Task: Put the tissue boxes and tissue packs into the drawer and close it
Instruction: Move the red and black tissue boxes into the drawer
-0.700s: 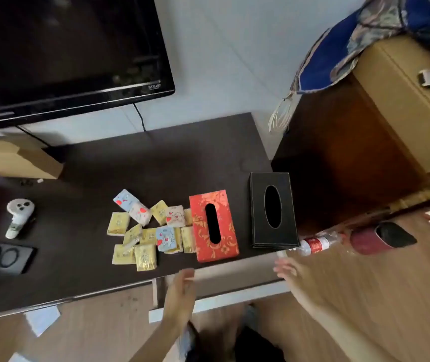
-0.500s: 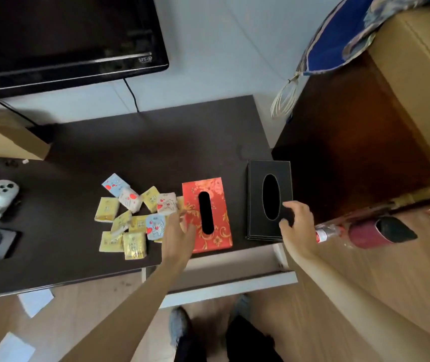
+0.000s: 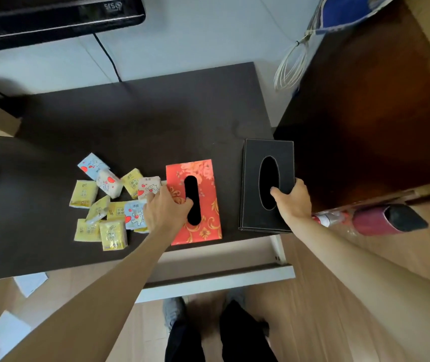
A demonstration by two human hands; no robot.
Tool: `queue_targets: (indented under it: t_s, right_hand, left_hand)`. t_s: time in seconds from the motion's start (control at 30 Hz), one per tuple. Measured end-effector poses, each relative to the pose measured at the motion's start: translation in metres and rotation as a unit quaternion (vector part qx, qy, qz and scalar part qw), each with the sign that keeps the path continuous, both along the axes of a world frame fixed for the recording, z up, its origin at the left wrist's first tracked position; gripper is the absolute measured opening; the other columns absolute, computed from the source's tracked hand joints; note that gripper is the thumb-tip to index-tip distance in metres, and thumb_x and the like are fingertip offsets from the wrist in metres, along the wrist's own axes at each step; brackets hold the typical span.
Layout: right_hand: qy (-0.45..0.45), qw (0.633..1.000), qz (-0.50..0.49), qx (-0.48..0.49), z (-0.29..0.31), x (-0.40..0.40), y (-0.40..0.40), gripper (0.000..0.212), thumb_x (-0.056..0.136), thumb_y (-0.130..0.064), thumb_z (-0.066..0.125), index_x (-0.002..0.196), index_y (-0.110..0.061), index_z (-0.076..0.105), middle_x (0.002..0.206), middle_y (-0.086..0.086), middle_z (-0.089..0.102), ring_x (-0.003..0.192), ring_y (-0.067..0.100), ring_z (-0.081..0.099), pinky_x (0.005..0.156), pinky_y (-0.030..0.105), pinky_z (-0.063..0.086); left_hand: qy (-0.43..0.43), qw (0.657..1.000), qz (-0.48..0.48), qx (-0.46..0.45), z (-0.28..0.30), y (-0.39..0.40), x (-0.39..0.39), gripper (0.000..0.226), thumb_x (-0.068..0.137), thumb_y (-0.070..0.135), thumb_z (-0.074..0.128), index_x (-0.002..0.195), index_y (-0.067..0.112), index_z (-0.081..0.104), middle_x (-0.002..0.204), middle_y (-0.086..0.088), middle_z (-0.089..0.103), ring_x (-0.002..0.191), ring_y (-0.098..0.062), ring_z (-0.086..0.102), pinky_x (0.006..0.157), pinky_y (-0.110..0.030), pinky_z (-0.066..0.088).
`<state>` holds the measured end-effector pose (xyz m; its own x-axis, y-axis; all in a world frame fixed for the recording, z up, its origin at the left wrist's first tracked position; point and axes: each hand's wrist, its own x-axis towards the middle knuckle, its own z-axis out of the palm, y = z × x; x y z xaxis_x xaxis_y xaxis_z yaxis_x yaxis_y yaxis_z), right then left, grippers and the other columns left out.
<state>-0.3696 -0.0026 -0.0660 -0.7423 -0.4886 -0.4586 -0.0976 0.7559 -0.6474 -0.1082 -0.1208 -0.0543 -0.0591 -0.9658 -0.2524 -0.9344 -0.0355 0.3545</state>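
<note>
A red tissue box with gold flowers lies flat on the dark cabinet top. My left hand grips its left edge, thumb at the oval slot. To its right lies a black tissue box; my right hand holds its right edge with the thumb in its slot. Several small tissue packs, yellow, blue and white, are heaped left of the red box. Below the cabinet's front edge a white drawer stands pulled out.
A TV hangs on the wall at the back. A tall brown cabinet rises on the right, with a red bottle lying on the wooden floor beside it. White papers lie on the floor at left. My feet are under the drawer.
Both hands rose from the drawer front to the cabinet top. My left hand took hold of the red box and my right hand closed on the black box.
</note>
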Motion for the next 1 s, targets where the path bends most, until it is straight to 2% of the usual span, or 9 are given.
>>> queue_targets:
  t_s: [0.07,0.17,0.37,0.5,0.63,0.7,0.83,0.9,1.0]
  right_hand:
    - [0.017,1.000,-0.003,0.020,0.003,-0.004,-0.002,0.055,0.087,-0.034,0.074,0.135,-0.012,0.057,0.132,0.009,0.066,0.119,0.033,0.063,0.096,0.046,0.054]
    - [0.024,0.999,-0.002,0.037,0.013,-0.007,-0.001,0.041,0.083,-0.035,0.075,0.120,-0.020,0.064,0.116,0.003,0.072,0.104,0.031,0.068,0.082,0.040,0.053]
    - [0.021,0.999,-0.014,-0.025,0.029,0.000,0.032,0.033,0.091,-0.028,0.071,0.123,-0.019,0.065,0.113,0.001,0.074,0.099,0.026,0.068,0.064,0.028,0.047]
    - [-0.009,0.997,-0.039,-0.069,0.033,0.015,0.073,0.036,0.090,-0.026,0.072,0.125,-0.025,0.065,0.111,-0.004,0.076,0.101,0.019,0.071,0.080,0.036,0.061]
    - [-0.044,0.988,-0.119,-0.091,0.021,0.037,0.105,0.031,0.084,-0.017,0.074,0.114,-0.025,0.069,0.099,-0.008,0.077,0.094,0.014,0.074,0.080,0.034,0.062]
    - [-0.054,0.982,-0.149,-0.106,0.013,0.050,0.109,0.032,0.084,-0.011,0.076,0.113,-0.024,0.069,0.099,-0.006,0.076,0.093,0.013,0.074,0.077,0.027,0.063]
    - [-0.048,0.969,-0.178,-0.164,0.003,0.074,0.101,0.044,0.080,-0.006,0.077,0.102,-0.040,0.062,0.092,-0.019,0.072,0.090,-0.001,0.071,0.067,0.004,0.052]
    - [-0.045,0.965,-0.186,-0.178,-0.004,0.083,0.098,0.048,0.079,-0.004,0.078,0.115,-0.031,0.060,0.101,-0.017,0.068,0.093,-0.006,0.067,0.072,0.002,0.051]
    - [-0.032,0.966,-0.178,-0.186,-0.012,0.094,0.098,0.055,0.080,-0.001,0.078,0.127,-0.017,0.053,0.106,-0.014,0.062,0.099,0.000,0.065,0.077,0.000,0.048]
  left_hand:
    - [0.010,1.000,0.011,0.001,0.003,-0.001,0.000,0.043,0.071,0.055,0.064,0.091,0.019,0.052,0.071,0.010,0.038,0.087,-0.027,0.055,0.061,-0.036,0.042]
    - [0.038,0.999,0.032,-0.005,0.009,0.005,-0.002,0.051,0.070,0.061,0.063,0.102,0.023,0.056,0.079,0.007,0.052,0.080,-0.021,0.056,0.060,-0.035,0.046]
    - [0.103,0.993,0.021,-0.054,0.026,0.027,-0.004,0.052,0.076,0.068,0.059,0.108,0.027,0.058,0.089,0.015,0.061,0.075,-0.008,0.058,0.057,-0.027,0.045]
    - [0.146,0.987,0.063,-0.021,0.031,0.059,0.012,0.040,0.072,0.059,0.065,0.099,0.031,0.056,0.087,0.016,0.064,0.076,-0.007,0.061,0.060,-0.027,0.047]
    - [0.192,0.966,0.170,0.014,0.026,0.107,0.034,0.041,0.069,0.047,0.074,0.103,0.034,0.056,0.086,0.019,0.064,0.077,0.001,0.060,0.064,-0.017,0.043]
    - [0.196,0.953,0.231,0.010,0.020,0.126,0.042,0.047,0.069,0.044,0.079,0.108,0.027,0.060,0.089,0.014,0.067,0.080,-0.004,0.062,0.066,-0.015,0.039]
    - [0.218,0.925,0.310,-0.022,0.010,0.145,0.047,0.044,0.068,0.038,0.085,0.100,0.032,0.055,0.088,0.013,0.065,0.081,-0.009,0.064,0.076,-0.029,0.052]
    - [0.223,0.916,0.331,-0.034,0.005,0.148,0.047,0.044,0.068,0.036,0.085,0.097,0.034,0.052,0.087,0.012,0.065,0.079,-0.010,0.064,0.078,-0.033,0.054]
    - [0.221,0.916,0.333,-0.037,-0.006,0.151,0.046,0.044,0.069,0.035,0.084,0.097,0.032,0.051,0.088,0.010,0.065,0.079,-0.011,0.063,0.080,-0.035,0.054]
